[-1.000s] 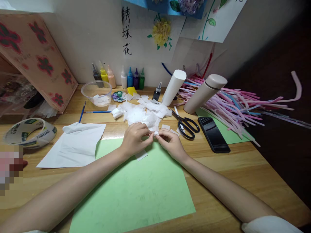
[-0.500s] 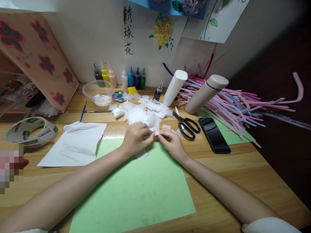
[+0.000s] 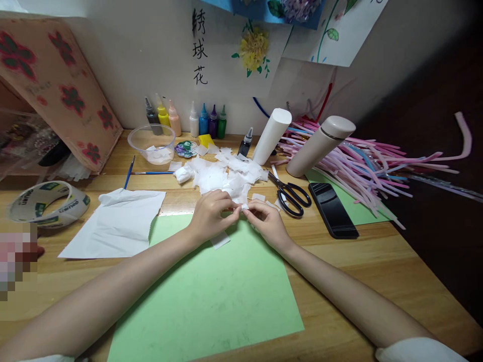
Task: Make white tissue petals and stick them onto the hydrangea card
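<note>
My left hand (image 3: 211, 215) and my right hand (image 3: 266, 221) meet fingertip to fingertip over the far edge of a light green paper sheet (image 3: 211, 296). Both are closed in a pinch on one small white tissue piece (image 3: 244, 206). A white paper scrap (image 3: 219, 240) lies on the green sheet under my left hand. Just beyond the hands is a heap of cut white tissue pieces (image 3: 222, 176).
Black scissors (image 3: 290, 193) and a black phone (image 3: 332, 209) lie right of the hands. A white paper sheet (image 3: 115, 223) and a tape roll (image 3: 45, 203) sit left. Paint bottles (image 3: 188, 120), a clear bowl (image 3: 151, 144), a brush (image 3: 128, 172), two cylinders (image 3: 320, 145) and pink strips (image 3: 370, 161) are behind.
The hands have stayed in place, with only slight finger movement on the tissue piece; the view has shifted a little.
</note>
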A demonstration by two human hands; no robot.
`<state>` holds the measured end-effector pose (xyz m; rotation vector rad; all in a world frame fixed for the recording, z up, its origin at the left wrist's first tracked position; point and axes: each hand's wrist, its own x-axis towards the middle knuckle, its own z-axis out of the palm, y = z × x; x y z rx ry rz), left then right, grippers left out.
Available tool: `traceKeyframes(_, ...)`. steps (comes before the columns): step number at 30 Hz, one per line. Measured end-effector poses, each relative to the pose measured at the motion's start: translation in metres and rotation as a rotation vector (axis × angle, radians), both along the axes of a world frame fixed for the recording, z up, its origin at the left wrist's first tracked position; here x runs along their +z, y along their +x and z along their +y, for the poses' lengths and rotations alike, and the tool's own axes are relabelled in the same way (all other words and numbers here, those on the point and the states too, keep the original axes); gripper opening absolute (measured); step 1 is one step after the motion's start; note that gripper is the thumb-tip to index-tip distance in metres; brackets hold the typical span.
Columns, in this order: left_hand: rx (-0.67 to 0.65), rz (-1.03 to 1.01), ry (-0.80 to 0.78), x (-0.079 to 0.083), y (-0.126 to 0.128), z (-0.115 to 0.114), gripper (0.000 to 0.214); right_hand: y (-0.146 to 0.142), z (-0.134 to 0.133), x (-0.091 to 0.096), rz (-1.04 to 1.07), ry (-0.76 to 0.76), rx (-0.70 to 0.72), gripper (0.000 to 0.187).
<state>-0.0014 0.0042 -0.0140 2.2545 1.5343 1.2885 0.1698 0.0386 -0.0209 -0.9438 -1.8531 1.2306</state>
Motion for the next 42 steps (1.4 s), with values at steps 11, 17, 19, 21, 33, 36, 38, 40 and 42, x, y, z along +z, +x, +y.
traceKeyframes(11, -0.005, 0.008, -0.013, -0.001, -0.001, 0.001, 0.017, -0.001, 0.001, 0.000, 0.032, -0.016, -0.014, 0.012)
traceKeyframes(17, -0.005, 0.027, -0.009, 0.000, 0.000, 0.000, 0.017, 0.000, 0.000, 0.000, 0.015, 0.003, -0.017, 0.012)
traceKeyframes(19, -0.012, 0.044, -0.007, 0.001, 0.001, -0.001, 0.017, 0.000, 0.000, 0.001, 0.009, 0.007, -0.009, 0.012)
traceKeyframes(21, -0.016, 0.062, -0.008, 0.001, 0.001, -0.001, 0.017, 0.000, 0.000, 0.001, 0.005, 0.012, -0.005, 0.013)
traceKeyframes(33, 0.309, -0.236, -0.155, 0.004, -0.007, 0.004, 0.018, 0.000, 0.000, 0.004, -0.039, 0.043, -0.039, 0.016)
traceKeyframes(36, 0.432, -0.251, -0.145, 0.002, -0.010, 0.007, 0.015, 0.000, 0.001, 0.003, -0.041, 0.045, -0.059, 0.017)
traceKeyframes(38, 0.441, -0.213, -0.104, 0.002, -0.009, 0.006, 0.018, 0.000, 0.001, 0.003, -0.039, 0.031, -0.064, 0.017)
traceKeyframes(40, 0.331, -0.136, -0.069, 0.004, -0.006, 0.004, 0.020, 0.000, 0.001, 0.002, -0.034, 0.016, -0.060, 0.017)
traceKeyframes(42, 0.136, -0.044, -0.069, 0.005, -0.003, 0.001, 0.016, 0.000, 0.001, 0.001, -0.022, 0.009, -0.049, 0.017)
